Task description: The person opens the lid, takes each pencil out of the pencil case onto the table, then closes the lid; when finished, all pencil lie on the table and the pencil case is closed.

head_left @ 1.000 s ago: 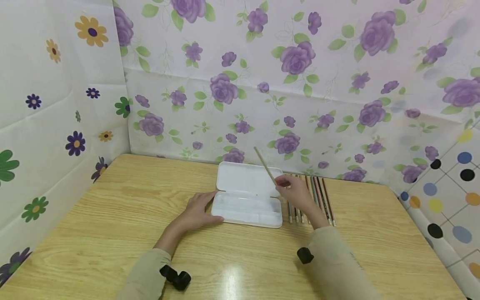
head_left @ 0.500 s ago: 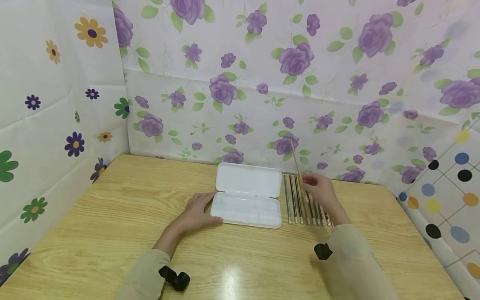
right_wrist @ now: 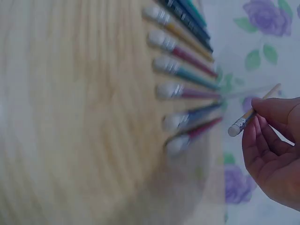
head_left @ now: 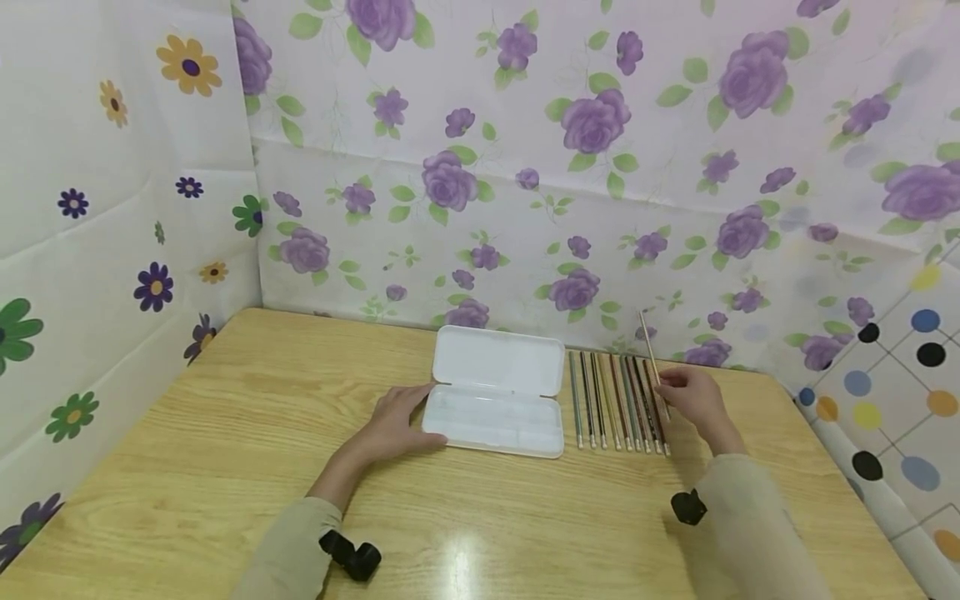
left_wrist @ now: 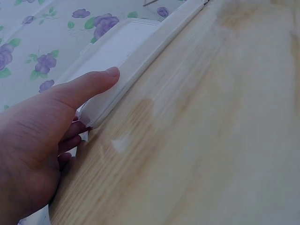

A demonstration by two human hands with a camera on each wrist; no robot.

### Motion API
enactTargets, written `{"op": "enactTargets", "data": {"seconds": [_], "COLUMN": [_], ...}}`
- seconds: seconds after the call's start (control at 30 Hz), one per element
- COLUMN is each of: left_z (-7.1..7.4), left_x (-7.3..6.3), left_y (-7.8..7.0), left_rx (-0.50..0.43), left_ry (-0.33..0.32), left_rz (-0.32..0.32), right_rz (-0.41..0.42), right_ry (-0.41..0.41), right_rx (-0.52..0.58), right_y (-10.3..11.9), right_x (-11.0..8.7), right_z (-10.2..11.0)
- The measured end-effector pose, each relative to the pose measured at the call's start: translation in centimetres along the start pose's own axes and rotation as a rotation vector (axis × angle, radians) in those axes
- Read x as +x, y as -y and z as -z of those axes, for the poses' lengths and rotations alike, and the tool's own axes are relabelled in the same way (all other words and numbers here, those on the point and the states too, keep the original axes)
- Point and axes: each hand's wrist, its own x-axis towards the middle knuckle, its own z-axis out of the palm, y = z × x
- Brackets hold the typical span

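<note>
A white hinged pencil case lies unfolded on the table, its lid toward the wall and its compartmented base toward me. My left hand grips the left end of the base; in the left wrist view the thumb presses on the rim and the fingers curl behind the end. My right hand pinches a light wooden pencil with a white eraser, its other end pointing up and away. It is just right of a row of pencils, eraser ends toward me.
Flowered cloth covers the wall behind the table's far edge. Black devices sit on both sleeves near the wrists. Several pencils in the row have dark, red, teal or yellow bodies.
My right hand has carried the pencil rightward, from over the case lid across the row to its right end, and lower. The left hand and the case have stayed put.
</note>
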Motion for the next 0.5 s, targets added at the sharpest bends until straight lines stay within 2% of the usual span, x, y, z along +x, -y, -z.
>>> {"op": "enactTargets", "data": {"seconds": [0.07,0.23,0.5], "left_z": [0.0,0.0,-0.1], "left_x": [0.0,0.0,0.2], "left_y": [0.0,0.0,0.1], "left_rx": [0.001,0.009,0.022], "left_ry": [0.0,-0.004,-0.006], "left_rz": [-0.002,-0.011,-0.021], "right_rz": [-0.026,-0.121,-0.147], "right_ry": [0.004,0.032,0.077], "right_rx": [-0.03,-0.022,0.059], "right_y": [-1.2,-3.7,-4.7], "right_x": [-0.4,-1.3,-1.4], "right_z": [0.3,0.6,0.2]}}
